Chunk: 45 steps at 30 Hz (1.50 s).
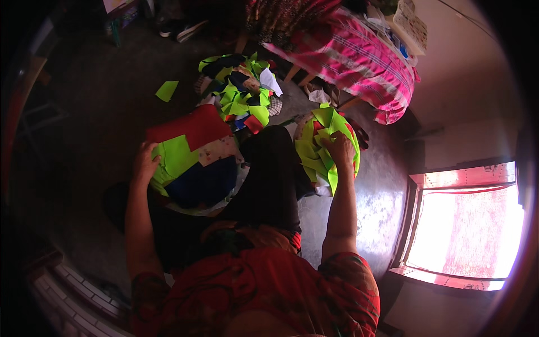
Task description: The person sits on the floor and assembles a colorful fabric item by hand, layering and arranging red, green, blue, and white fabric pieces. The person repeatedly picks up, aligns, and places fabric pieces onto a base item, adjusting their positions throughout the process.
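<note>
At the left, a neon-green cloth piece [178,159] lies with a red piece [193,128], a dark blue piece [205,181] and a pale patterned piece [219,150] in a spread-out pile beside my bent leg. My left hand [146,162] is closed on the outer edge of the green piece, fingertips partly hidden. To the right of my knee stands a rounded heap of neon-green cloth pieces [313,153] with bits of red and white. On its upper right side my right hand [340,148] has its fingers curled into the green cloth.
A mixed heap of cloth scraps [238,92] lies ahead on the dark floor, with one loose green scrap [167,90] to its left. Beyond is furniture draped in a pink checked cloth [359,62]. Shoes [191,31] lie far off; a bright curtained window [466,230] is at right.
</note>
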Each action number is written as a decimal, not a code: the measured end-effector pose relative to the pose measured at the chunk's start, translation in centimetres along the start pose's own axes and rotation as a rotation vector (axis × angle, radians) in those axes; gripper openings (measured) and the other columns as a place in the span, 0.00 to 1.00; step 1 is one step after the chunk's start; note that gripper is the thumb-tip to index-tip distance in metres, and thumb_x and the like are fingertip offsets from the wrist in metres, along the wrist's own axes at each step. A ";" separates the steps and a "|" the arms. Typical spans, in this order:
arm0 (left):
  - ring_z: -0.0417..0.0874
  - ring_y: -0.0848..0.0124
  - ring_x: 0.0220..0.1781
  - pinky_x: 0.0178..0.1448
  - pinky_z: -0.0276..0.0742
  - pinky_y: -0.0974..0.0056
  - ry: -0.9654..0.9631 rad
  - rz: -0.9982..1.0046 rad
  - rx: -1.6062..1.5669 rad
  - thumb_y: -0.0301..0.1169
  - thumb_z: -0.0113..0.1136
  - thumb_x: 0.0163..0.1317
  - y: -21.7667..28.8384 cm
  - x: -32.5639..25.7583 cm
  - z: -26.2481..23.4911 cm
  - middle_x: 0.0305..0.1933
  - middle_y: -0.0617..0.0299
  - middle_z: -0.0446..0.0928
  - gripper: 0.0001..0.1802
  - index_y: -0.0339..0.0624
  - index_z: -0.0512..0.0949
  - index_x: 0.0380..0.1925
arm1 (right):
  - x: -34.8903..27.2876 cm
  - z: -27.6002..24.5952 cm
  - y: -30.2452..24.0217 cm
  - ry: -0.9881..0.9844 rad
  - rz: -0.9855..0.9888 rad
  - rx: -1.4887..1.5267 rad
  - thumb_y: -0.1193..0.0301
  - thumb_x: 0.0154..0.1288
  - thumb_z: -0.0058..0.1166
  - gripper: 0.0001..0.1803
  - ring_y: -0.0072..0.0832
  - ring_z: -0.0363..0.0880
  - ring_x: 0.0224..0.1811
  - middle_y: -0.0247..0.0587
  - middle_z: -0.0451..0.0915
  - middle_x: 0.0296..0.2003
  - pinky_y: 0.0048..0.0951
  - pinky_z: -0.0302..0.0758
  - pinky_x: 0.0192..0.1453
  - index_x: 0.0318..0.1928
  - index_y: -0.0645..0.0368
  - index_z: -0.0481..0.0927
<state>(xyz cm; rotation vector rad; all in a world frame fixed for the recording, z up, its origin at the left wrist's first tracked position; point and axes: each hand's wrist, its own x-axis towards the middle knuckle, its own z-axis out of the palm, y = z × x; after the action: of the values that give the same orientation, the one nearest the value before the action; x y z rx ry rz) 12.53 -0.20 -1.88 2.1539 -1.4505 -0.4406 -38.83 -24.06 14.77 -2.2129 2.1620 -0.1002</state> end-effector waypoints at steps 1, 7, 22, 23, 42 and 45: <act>0.70 0.52 0.61 0.61 0.70 0.56 0.003 -0.001 0.013 0.26 0.66 0.51 0.0 -0.1 0.0 0.57 0.50 0.70 0.24 0.45 0.73 0.51 | 0.0 -0.2 -0.2 -0.001 -0.005 0.004 0.52 0.48 0.63 0.24 0.43 0.81 0.44 0.47 0.83 0.39 0.43 0.74 0.47 0.43 0.52 0.81; 0.72 0.55 0.61 0.60 0.71 0.58 -0.024 -0.053 0.026 0.27 0.65 0.53 0.8 -0.3 -0.3 0.57 0.53 0.71 0.23 0.46 0.73 0.51 | 1.0 0.5 0.3 -0.030 0.047 -0.064 0.56 0.53 0.58 0.18 0.48 0.81 0.41 0.50 0.82 0.36 0.47 0.76 0.42 0.37 0.57 0.81; 0.72 0.58 0.60 0.61 0.71 0.57 -0.063 -0.105 0.014 0.29 0.63 0.56 2.0 -0.3 -1.2 0.57 0.57 0.70 0.21 0.48 0.74 0.51 | 1.2 2.6 4.2 0.099 -0.006 0.222 0.53 0.61 0.44 0.22 0.55 0.77 0.39 0.57 0.79 0.32 0.53 0.69 0.42 0.32 0.60 0.79; 0.72 0.58 0.60 0.61 0.71 0.57 -0.063 -0.114 0.016 0.29 0.63 0.56 2.2 -0.4 -1.2 0.57 0.57 0.70 0.21 0.48 0.73 0.51 | 1.6 3.2 5.0 0.108 -0.092 0.172 0.53 0.62 0.43 0.21 0.55 0.77 0.39 0.58 0.78 0.33 0.53 0.69 0.41 0.33 0.60 0.79; 0.74 0.57 0.57 0.59 0.73 0.57 0.047 -0.088 -0.036 0.28 0.62 0.57 2.6 -0.5 -1.0 0.55 0.55 0.71 0.20 0.45 0.74 0.51 | -0.1 -9.3 0.5 0.796 0.062 0.498 0.56 0.70 0.42 0.19 0.49 0.80 0.36 0.52 0.81 0.33 0.44 0.74 0.39 0.41 0.59 0.78; 0.75 0.57 0.57 0.58 0.72 0.59 0.088 -0.076 -0.100 0.26 0.63 0.56 4.3 -0.5 -2.4 0.53 0.55 0.73 0.18 0.42 0.76 0.48 | -0.8 -9.7 -3.4 0.830 -0.023 0.490 0.58 0.71 0.42 0.17 0.49 0.80 0.37 0.52 0.81 0.35 0.45 0.74 0.40 0.44 0.57 0.77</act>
<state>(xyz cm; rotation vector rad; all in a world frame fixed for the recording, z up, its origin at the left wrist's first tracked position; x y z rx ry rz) 10.31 -0.53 2.51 2.1264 -1.2759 -0.4305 -36.22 -23.10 24.68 -2.0774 2.0428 -1.5973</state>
